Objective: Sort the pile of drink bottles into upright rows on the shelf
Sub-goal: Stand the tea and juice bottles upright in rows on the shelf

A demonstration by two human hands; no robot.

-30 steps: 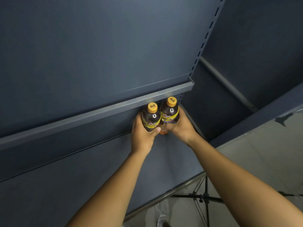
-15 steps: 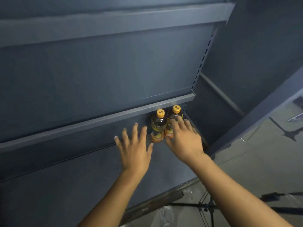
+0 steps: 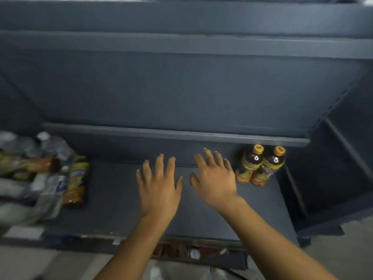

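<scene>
Here, both hands hovered palm-down over the shelf [image 3: 121, 211], holding nothing. Left hand [image 3: 159, 188]: fingers straight and spread. Right hand [image 3: 215, 182]: fingers straight and splayed, near the orange-capped bottle pair [image 3: 250, 163], apparently not touching. The pair stood upright, side by side, in the shelf's right rear corner. The bottle pile [image 3: 46, 178] lay blurred at the shelf's left end.

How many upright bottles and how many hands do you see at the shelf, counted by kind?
Upright bottles, orange caps: 2 (left bottle, right bottle)
Hands, open, holding nothing: 2 (left hand, right hand)
Total: 4
The pile of lying bottles at the left is too blurred to count.
</scene>
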